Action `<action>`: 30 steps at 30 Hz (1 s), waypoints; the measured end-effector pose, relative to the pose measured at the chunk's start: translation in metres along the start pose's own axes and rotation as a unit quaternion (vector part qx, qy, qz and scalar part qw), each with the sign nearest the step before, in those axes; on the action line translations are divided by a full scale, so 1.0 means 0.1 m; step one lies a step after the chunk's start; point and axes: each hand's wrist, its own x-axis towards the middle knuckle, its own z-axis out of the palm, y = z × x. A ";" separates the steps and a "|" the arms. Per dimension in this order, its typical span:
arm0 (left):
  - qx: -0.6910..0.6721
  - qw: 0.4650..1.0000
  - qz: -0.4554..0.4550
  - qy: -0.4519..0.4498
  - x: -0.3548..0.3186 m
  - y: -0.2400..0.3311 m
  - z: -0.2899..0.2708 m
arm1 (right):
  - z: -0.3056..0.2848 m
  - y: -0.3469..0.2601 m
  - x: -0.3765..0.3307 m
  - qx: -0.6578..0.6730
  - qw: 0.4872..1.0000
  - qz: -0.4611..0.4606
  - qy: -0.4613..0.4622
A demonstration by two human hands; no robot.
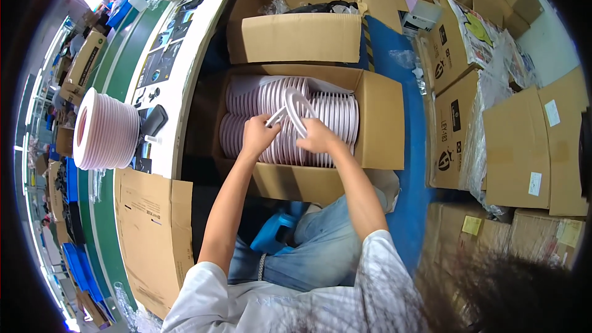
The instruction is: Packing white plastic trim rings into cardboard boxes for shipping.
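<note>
Here both hands, left hand (258,135) and right hand (317,136), are clamped on one pale pink ring (298,110) above the ring-filled cardboard box (379,123)

Lower ring rows (290,148) hidden behind hands; right fingers (306,142) tucked among rings.

Open brown carton (376,123) of pale rings centre, second brown carton (296,37) behind, flattened labelled cartons (530,148) right.
</note>
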 end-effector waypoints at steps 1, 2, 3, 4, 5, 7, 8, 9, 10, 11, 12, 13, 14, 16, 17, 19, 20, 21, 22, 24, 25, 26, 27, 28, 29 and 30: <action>0.010 1.000 0.010 0.016 -0.02 -0.02 0.00 | -0.01 -0.02 -0.02 0.003 1.000 0.002 0.000; 0.029 0.999 -0.011 -0.011 -0.02 -0.04 -0.01 | -0.08 -0.01 -0.04 0.107 0.986 0.052 0.120; 0.028 0.999 -0.011 -0.012 -0.02 -0.06 -0.02 | -0.12 -0.01 -0.04 0.207 0.944 0.100 0.238; -0.006 1.000 -0.009 -0.022 0.00 -0.08 -0.04 | -0.09 0.05 0.00 0.199 0.883 0.028 0.424; -0.039 0.999 -0.009 -0.033 -0.02 -0.07 -0.05 | -0.08 0.07 0.02 0.120 0.859 0.017 0.498; -0.044 0.998 -0.016 -0.033 -0.06 -0.01 -0.02 | 0.02 0.06 -0.07 -0.077 0.962 0.004 0.260; 0.011 1.000 -0.008 -0.028 -0.06 -0.02 -0.04 | 0.03 0.06 -0.05 -0.076 0.962 0.004 0.261; 0.067 0.997 0.000 -0.023 -0.06 -0.03 -0.06 | 0.04 0.05 -0.03 -0.017 0.986 0.046 0.162; 0.069 0.997 0.001 -0.024 -0.07 -0.10 -0.05 | 0.05 0.05 -0.01 0.043 0.993 0.087 0.060; 0.027 1.000 -0.001 -0.009 -0.11 -0.14 -0.05 | -0.02 -0.01 0.00 0.088 0.975 0.063 0.194; -0.014 1.000 -0.004 0.007 -0.13 -0.19 -0.05 | -0.01 -0.01 0.01 0.125 0.938 0.071 0.314; -0.012 1.000 -0.007 0.010 -0.12 -0.24 -0.05 | 0.00 -0.02 0.03 0.160 0.886 0.078 0.428; -0.023 1.000 -0.005 -0.003 -0.11 -0.15 -0.06 | 0.00 0.02 0.05 0.100 0.873 0.046 0.475; -0.028 0.999 -0.004 -0.016 -0.11 -0.05 -0.01 | 0.05 0.11 0.02 0.089 0.972 0.033 0.216; -0.025 1.000 -0.005 -0.016 -0.13 -0.09 -0.02 | 0.09 0.08 0.04 0.078 0.995 0.013 -0.060; 0.053 0.998 0.023 0.006 -0.15 -0.19 -0.03 | 0.13 0.04 0.04 0.105 0.990 0.053 0.083; 0.005 0.998 -0.052 -0.032 -0.16 -0.18 -0.05 | 0.07 0.00 0.03 0.126 0.963 0.091 0.221; 0.006 0.998 -0.054 -0.029 -0.16 -0.17 -0.05 | 0.03 -0.06 0.04 0.145 0.915 0.129 0.354; -0.007 0.999 -0.043 -0.029 -0.15 -0.16 -0.04 | 0.00 -0.11 0.08 0.121 0.879 0.081 0.453; 0.003 0.998 -0.043 -0.048 -0.13 -0.09 0.00 | -0.01 0.02 0.01 0.071 0.947 0.039 0.310; 0.003 0.998 -0.041 -0.049 -0.13 -0.08 0.02 | -0.01 0.09 -0.02 0.019 0.987 -0.004 0.157; 0.007 1.000 -0.019 -0.020 -0.12 -0.15 0.02 | 0.03 0.04 0.02 0.113 0.993 -0.003 -0.030; 0.010 1.000 0.003 0.010 -0.12 -0.21 0.01 | 0.04 0.00 0.03 0.115 0.993 -0.004 -0.029; 0.011 0.999 -0.040 -0.008 -0.14 -0.30 -0.04 | 0.04 -0.04 0.02 0.112 0.988 0.050 0.094; 0.011 0.999 -0.043 -0.004 -0.16 -0.31 -0.05 | -0.01 -0.09 0.01 0.106 0.967 0.103 0.210; -0.030 0.998 -0.055 -0.005 -0.18 -0.32 -0.05 | -0.04 -0.14 0.03 0.108 0.924 0.105 0.350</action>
